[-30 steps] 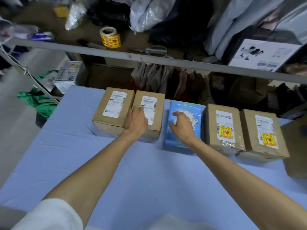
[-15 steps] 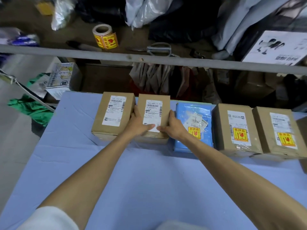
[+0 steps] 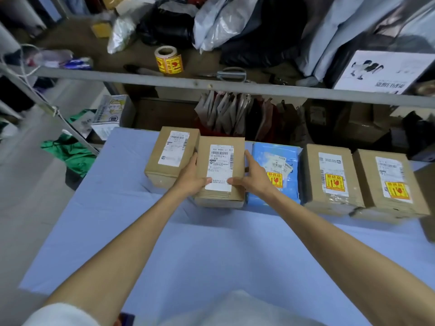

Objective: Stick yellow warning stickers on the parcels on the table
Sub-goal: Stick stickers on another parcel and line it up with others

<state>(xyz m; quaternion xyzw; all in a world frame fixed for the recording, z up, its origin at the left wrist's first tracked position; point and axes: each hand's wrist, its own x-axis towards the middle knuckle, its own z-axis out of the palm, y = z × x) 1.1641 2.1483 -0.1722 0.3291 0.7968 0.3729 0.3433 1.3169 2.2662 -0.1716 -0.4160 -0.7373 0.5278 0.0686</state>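
Several parcels stand in a row on the blue-covered table (image 3: 211,250). My left hand (image 3: 190,180) and my right hand (image 3: 253,178) grip the second brown box (image 3: 220,147) by its two sides, thumbs on its white label; the box sits a little nearer than its neighbours. To its left stands a brown box (image 3: 171,149) with only a white label. The blue parcel (image 3: 275,170) and two brown boxes (image 3: 329,177) (image 3: 388,184) on the right each carry a yellow warning sticker. A roll of yellow stickers (image 3: 168,60) stands on the shelf behind.
A grey shelf rail (image 3: 211,84) crosses above the table's far edge. Scissors (image 3: 231,74), plastic bags (image 3: 219,22) and a white printed box (image 3: 381,72) lie on the shelf. Paper pouches (image 3: 226,111) hang behind the parcels. A green cloth (image 3: 68,151) lies at the left.
My right hand left the blue parcel, which now shows a yellow sticker. Both hands closed on the second brown box and drew it toward me.
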